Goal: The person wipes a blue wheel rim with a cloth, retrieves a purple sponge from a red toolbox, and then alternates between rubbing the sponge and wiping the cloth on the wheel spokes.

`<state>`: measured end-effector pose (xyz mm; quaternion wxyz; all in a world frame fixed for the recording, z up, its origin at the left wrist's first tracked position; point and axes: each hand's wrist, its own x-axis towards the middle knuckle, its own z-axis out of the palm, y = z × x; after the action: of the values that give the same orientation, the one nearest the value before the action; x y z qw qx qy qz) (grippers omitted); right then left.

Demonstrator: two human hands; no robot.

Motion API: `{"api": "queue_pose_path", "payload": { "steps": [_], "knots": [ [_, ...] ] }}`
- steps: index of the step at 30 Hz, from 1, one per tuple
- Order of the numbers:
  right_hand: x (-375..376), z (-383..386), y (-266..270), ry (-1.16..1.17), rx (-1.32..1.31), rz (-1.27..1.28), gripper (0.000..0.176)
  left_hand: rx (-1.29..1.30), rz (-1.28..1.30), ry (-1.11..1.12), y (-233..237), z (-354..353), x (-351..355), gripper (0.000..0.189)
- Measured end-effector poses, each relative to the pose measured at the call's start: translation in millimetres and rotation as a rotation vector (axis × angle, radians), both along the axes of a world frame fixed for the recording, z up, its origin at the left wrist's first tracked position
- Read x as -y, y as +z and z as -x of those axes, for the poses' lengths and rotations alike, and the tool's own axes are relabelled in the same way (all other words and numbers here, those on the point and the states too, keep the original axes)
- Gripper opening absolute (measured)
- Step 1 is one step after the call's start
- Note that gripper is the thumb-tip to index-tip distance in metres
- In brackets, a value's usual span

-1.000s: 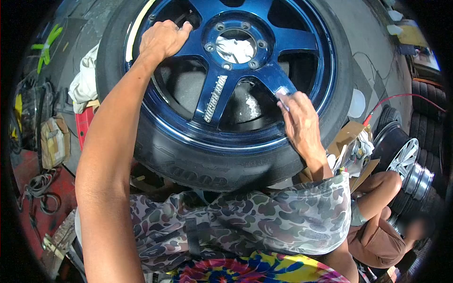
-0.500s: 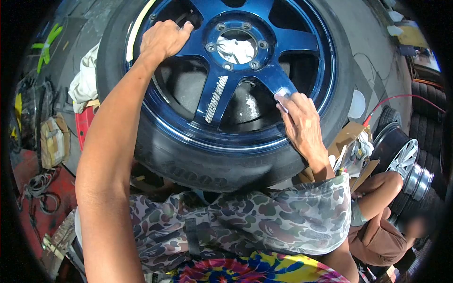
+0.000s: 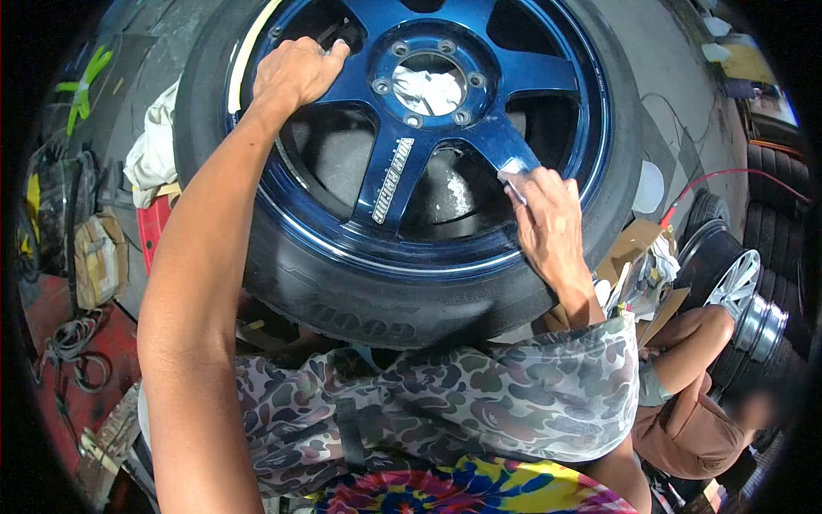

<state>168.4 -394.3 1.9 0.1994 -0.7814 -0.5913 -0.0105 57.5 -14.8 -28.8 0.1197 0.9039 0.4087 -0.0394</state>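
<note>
Head cam: fingertips (image 3: 522, 190) of right hand (image 3: 548, 227) pinched a white pad (image 3: 511, 174), pressed on a lower-rt spoke of the blue wheel (image 3: 390, 176). Left hand (image 3: 295, 73) clenched round the top-left spoke. Wheel w/ tire (image 3: 377, 300) stood just above the lap.

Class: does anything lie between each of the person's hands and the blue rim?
Yes for the right hand: a small white pad sits under its fingertips, against a spoke of the blue rim. The left hand grips a spoke bare.
</note>
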Motion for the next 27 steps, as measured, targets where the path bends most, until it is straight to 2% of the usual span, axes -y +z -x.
{"api": "queue_pose_path", "payload": {
  "steps": [5,8,10,13,17,21,25,27],
  "knots": [
    [-3,-3,4,-0.04,-0.02,0.011,0.026,-0.018,0.017,-0.003,0,-1,-1,0.07],
    [-2,-3,2,-0.008,-0.028,-0.01,0.026,-0.027,0.025,-0.001,1,-1,-2,0.071],
    [-3,-7,5,-0.076,0.041,0.076,0.029,-0.03,0.027,-0.005,1,-1,-1,0.071],
    [-1,3,2,-0.017,-0.037,0.017,0.027,-0.033,0.021,-0.007,4,-2,0,0.071],
    [-2,-8,3,-0.108,0.011,0.036,0.028,-0.03,0.013,-0.012,3,-2,0,0.072],
    [-1,-1,0,-0.03,-0.016,-0.015,0.027,-0.019,0.013,-0.011,6,-3,2,0.072],
    [-2,-5,5,-0.099,0.003,0.051,0.026,-0.025,0.024,-0.017,5,-1,1,0.072],
    [-1,-3,1,-0.055,-0.027,0.003,0.024,-0.025,0.028,-0.025,5,-2,0,0.071]
  ]
}}
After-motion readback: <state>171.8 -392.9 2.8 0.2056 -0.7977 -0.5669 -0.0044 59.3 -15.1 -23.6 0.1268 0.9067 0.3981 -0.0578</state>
